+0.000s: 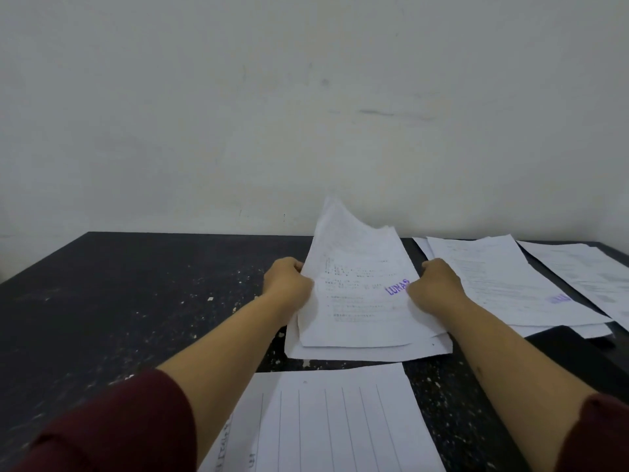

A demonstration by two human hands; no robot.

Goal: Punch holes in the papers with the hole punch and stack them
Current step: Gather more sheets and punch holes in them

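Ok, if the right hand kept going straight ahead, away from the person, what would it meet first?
Probably the printed sheets lying just beyond the right hand, then the wall; depth is hard to judge.

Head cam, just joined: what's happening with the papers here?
A person holds a small bundle of printed sheets by its two side edges, left hand on one edge and right hand on the other, with the far end lifted off the dark table. Another stack of sheets lies flat to the right, and a lined sheet lies nearest the camera. No hole punch shows in this view.
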